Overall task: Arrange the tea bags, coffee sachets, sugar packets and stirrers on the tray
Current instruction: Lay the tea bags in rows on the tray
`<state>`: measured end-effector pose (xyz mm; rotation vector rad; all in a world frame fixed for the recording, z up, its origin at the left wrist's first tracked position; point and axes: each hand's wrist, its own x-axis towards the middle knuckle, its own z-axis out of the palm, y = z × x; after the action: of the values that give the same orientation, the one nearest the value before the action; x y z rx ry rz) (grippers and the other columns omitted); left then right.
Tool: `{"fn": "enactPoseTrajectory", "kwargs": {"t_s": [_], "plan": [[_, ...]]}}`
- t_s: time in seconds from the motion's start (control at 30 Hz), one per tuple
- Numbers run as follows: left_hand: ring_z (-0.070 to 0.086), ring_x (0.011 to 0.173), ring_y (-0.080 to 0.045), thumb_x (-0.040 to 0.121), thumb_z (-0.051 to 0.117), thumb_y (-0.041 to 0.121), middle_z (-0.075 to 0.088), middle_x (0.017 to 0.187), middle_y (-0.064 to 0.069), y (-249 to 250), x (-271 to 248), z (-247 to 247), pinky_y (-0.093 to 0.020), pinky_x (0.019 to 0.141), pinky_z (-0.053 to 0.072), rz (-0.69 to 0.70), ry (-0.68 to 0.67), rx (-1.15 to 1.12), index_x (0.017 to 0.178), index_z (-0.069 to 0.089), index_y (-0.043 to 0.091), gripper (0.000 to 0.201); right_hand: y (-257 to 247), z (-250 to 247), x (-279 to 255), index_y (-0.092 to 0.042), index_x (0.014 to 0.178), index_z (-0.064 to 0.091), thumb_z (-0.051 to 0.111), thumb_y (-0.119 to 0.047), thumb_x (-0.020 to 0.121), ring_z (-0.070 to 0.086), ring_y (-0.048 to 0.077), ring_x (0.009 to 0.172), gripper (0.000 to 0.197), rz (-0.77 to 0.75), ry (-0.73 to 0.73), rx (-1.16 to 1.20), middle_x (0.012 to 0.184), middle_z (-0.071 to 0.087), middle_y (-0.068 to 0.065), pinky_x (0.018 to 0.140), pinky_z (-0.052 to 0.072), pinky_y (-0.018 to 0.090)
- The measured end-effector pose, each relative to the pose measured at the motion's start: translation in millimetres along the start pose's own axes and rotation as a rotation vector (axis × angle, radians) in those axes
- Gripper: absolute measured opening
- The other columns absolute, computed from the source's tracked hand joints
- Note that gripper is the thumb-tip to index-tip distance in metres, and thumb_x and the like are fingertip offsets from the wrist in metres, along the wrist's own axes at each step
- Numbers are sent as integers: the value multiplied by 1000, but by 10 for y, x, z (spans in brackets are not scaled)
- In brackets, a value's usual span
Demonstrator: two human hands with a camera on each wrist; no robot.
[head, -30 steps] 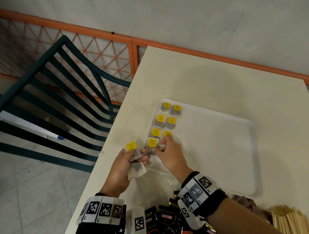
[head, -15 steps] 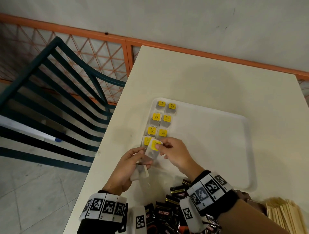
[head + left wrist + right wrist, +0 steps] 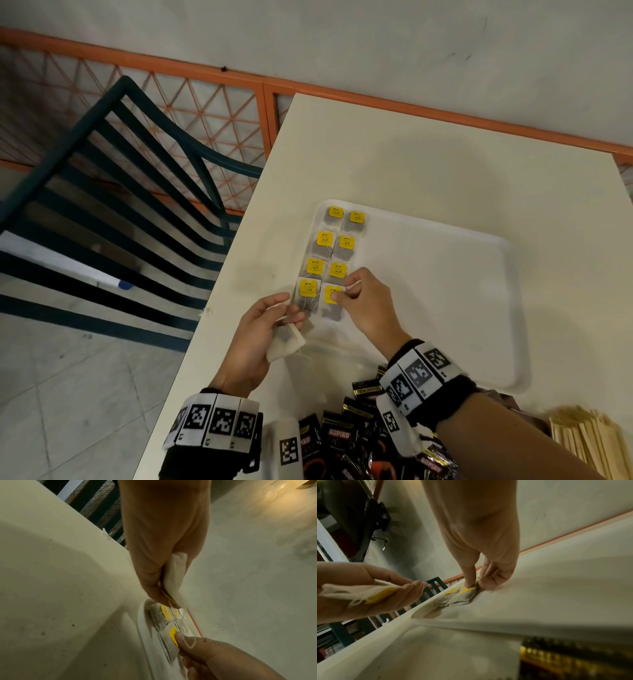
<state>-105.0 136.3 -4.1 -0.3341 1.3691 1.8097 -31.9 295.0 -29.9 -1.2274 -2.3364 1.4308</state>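
Pressing the eighth tea bag (image 3: 331, 303) down on the tray (image 3: 445, 308) with my right hand (image 3: 368, 308), I pinched its yellow tag between thumb and fingers, at the near end of the right column. My left hand (image 3: 255, 337) held spare bags (image 3: 286, 344) in curled fingers, beside the tray's near-left corner. I judged the tea step was in hand; next I needed to let go gently, then take another bag.
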Motion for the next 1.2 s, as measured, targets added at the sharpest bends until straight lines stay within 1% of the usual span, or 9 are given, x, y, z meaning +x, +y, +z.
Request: {"fn": "enactPoseTrajectory", "kwargs": {"t_s": [0.17,0.23,0.3,0.4,0.63,0.8,1.0,1.13,1.2], "plan": [[70,68,-11,91,44,-6,65,89,-13,20,-15,45,-21,65,58,80,-75,-63,103,58,7,23,-150,-39,-128,-10,96,55,62,-31,86,48,15,71,24,-90,2,-138,81,53,2,59,34,18],[69,72,-9,90,43,-7,64,91,-12,20,-19,71,-21,71,57,129,-105,-73,103,58,10,26,-274,-56,-241,-13,89,59,56,-38,89,51,13,67,25,-93,-134,-86,76,58,-1,63,39,23],[69,80,-9,90,42,-7,64,93,-8,13,-15,91,-22,78,55,173,-125,-64,104,58,12,28,-398,-63,-372,-17,83,60,55,-40,89,54,8,61,24,-11,-359,52,72,60,-5,58,43,17],[64,95,-12,90,44,-5,65,99,-3,-6,-41,124,-28,84,54,222,-160,-8,105,58,15,29,-445,-41,-466,-19,79,58,63,-26,86,57,4,55,11,39,-481,206,69,60,-5,51,44,14],[56,94,-4,85,64,15,62,100,6,-74,-156,78,-14,77,45,625,48,763,90,61,30,16,-421,-90,-442,-12,82,53,68,-15,82,58,10,50,15,167,-295,330,70,59,3,48,49,18],[62,90,-3,64,80,26,65,94,5,-99,-321,111,-14,79,51,474,-163,694,100,64,23,39,-388,-125,-431,-11,90,61,62,-20,86,61,13,63,10,105,-305,276,72,63,0,64,52,29],[66,85,-15,77,72,8,67,93,-2,-184,-257,63,-16,73,52,460,-19,660,100,64,19,27,-377,-160,-506,-14,112,60,43,-17,97,59,5,73,23,114,-502,284,81,62,-6,65,47,16],[67,77,-4,76,73,10,66,92,3,-203,-274,42,-11,66,50,391,-7,569,96,62,17,23,-350,-135,-539,-8,122,58,43,-5,96,53,5,71,30,79,-543,216,79,56,-5,66,49,14],[67,76,-8,78,71,10,66,91,4,-219,-252,16,-10,63,48,384,17,553,92,61,16,18,-351,-123,-549,-11,119,61,43,-3,95,53,5,68,31,15,-544,164,82,57,-9,67,48,14]]}}
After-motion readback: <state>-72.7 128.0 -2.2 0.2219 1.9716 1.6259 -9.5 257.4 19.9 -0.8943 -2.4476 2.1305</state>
